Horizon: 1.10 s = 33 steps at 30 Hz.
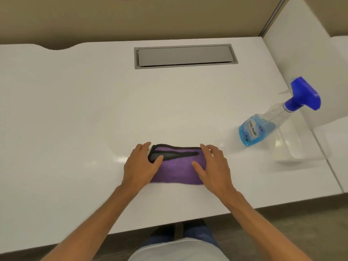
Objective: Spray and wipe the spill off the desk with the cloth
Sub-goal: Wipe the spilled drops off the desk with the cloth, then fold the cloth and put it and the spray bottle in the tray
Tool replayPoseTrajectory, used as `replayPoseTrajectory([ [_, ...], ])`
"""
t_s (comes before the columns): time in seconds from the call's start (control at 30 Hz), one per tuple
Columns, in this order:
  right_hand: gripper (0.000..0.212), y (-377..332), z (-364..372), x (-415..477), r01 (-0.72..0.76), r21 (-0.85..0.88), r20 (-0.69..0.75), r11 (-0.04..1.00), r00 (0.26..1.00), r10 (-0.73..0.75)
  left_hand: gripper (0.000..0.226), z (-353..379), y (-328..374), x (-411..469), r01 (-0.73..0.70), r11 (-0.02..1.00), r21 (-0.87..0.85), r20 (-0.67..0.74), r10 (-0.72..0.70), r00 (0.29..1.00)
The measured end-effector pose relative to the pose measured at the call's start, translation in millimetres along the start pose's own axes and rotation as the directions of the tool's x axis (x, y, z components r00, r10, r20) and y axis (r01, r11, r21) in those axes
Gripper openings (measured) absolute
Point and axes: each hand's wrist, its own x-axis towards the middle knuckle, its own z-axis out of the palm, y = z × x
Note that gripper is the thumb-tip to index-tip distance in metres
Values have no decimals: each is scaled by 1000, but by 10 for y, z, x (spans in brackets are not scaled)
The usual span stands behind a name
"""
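Observation:
A folded purple cloth point(177, 169) with a black edge lies flat on the white desk point(75, 110), near the front edge. My left hand point(141, 164) rests on the cloth's left end, fingers spread, thumb on the black edge. My right hand point(212, 166) lies flat on its right end, fingers apart. Neither hand grips it. A clear spray bottle point(267, 121) with blue liquid and a blue trigger head stands to the right, apart from both hands. I cannot make out a spill on the desk.
A grey cable hatch point(185, 56) is set into the desk at the back centre. A white partition point(301, 53) borders the desk on the right, with another white surface point(335, 147) beyond. A beige wall runs behind.

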Motion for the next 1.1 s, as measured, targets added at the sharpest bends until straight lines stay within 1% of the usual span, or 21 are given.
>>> replayPoseTrajectory([
  [0.07,72,1,-26,-41,-154,10,26,988,988,153,77,-11,92,46,117,992,-42,86,-113,990],
  [0.17,73,-33,-26,-73,-298,89,93,951,953,290,85,-33,154,122,212,976,-51,182,-199,963],
  [0.23,72,-80,-28,-52,-394,179,130,901,918,376,81,-35,178,164,248,968,-30,216,-236,948],
  [0.33,70,-170,-32,1,-512,274,190,814,859,476,73,-31,193,195,330,942,-66,269,-302,914],
  [0.4,72,-208,-36,36,-564,268,220,781,825,520,71,-37,201,203,368,926,-85,310,-327,893],
  [0.47,67,-227,-41,73,-594,255,257,763,802,539,63,-37,198,207,392,911,-126,353,-328,876],
  [0.53,56,-218,-45,85,-585,272,282,764,808,518,56,-36,211,200,434,880,-195,391,-337,857],
  [0.6,49,-209,-64,61,-551,299,280,779,831,481,47,-48,238,164,443,868,-224,406,-330,852],
  [0.67,51,-193,-110,4,-506,321,267,801,860,436,39,-61,281,107,414,878,-239,390,-304,869],
  [0.73,53,-160,-188,-79,-472,365,241,803,881,408,39,-74,349,29,350,901,-257,362,-246,899],
  [0.83,51,-48,-365,-229,-405,429,145,807,913,381,52,-56,520,-126,216,944,-250,309,-133,942],
  [0.93,52,132,-624,-366,-334,437,24,835,932,360,71,44,814,-294,94,975,-204,262,-38,964],
  [1.03,57,379,-913,-489,-293,374,-78,880,936,345,82,222,1217,-475,-6,989,-148,228,40,973],
  [1.1,56,579,-1114,-562,-260,306,-128,916,942,311,83,352,1490,-594,-79,990,-116,193,100,976],
])
